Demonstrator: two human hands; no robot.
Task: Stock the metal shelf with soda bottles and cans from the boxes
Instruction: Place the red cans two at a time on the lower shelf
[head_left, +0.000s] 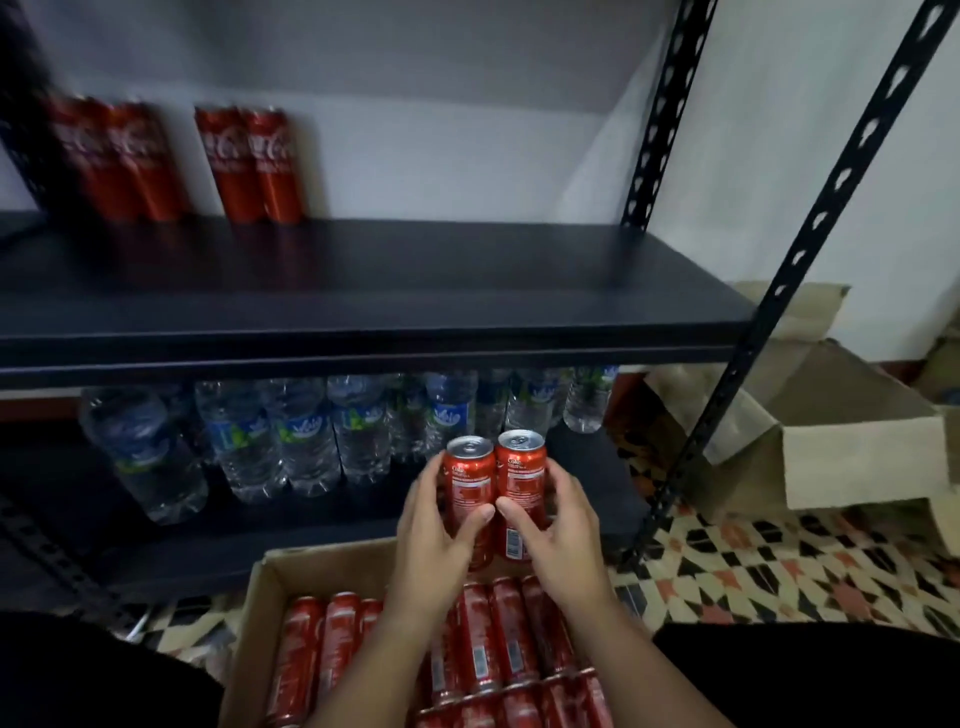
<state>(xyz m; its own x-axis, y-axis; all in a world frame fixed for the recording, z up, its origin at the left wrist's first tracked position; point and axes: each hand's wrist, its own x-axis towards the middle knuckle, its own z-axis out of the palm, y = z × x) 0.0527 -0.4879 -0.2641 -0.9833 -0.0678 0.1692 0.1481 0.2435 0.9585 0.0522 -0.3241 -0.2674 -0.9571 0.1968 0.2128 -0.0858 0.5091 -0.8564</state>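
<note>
My left hand (434, 540) holds one slim red soda can (469, 499) and my right hand (553, 535) another slim red can (521, 491), the two upright and touching side by side above the far edge of the open cardboard box (260, 613) in front of me, where more red cans (498, 639) lie in rows. Behind the box stands the black metal shelf (363, 312), with four tall red cans (171, 161) in two pairs at the back left of its upper board and clear plastic water bottles (291, 436) on the board below. To the right, past the shelf's perforated post (810, 244), another open cardboard box (852, 462) sits on the patterned tile floor (779, 566).
</note>
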